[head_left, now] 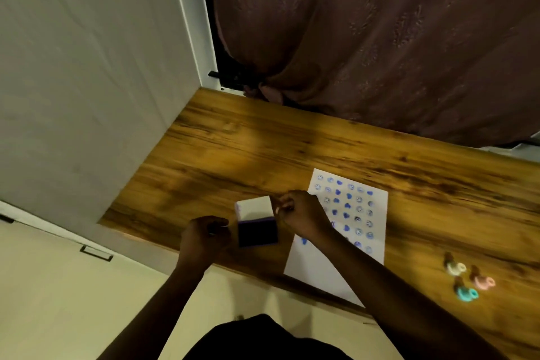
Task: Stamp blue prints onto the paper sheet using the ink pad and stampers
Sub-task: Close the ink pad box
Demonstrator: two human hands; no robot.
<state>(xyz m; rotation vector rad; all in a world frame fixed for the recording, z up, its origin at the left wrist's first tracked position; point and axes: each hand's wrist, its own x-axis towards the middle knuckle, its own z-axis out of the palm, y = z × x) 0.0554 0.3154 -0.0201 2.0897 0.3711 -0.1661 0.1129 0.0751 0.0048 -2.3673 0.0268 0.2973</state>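
The ink pad [257, 233] lies open near the table's front edge, its dark blue pad facing up and its white lid [253, 206] tilted up behind it. My right hand [301, 216] pinches the lid's right edge. My left hand [204, 235] sits just left of the pad's base with its fingers curled, and a small gap separates it from the base. The white paper sheet [321, 272] lies to the right, with several rows of blue prints on its far half. A white stamper [454, 267], a pink stamper [482, 281] and a teal stamper [466, 293] lie further right.
The wooden table [263, 149] meets a white wall [87, 67] on the left and a brown curtain [380, 38] behind. The paper's near corner overhangs the table's front edge. My dark clothing shows at the bottom.
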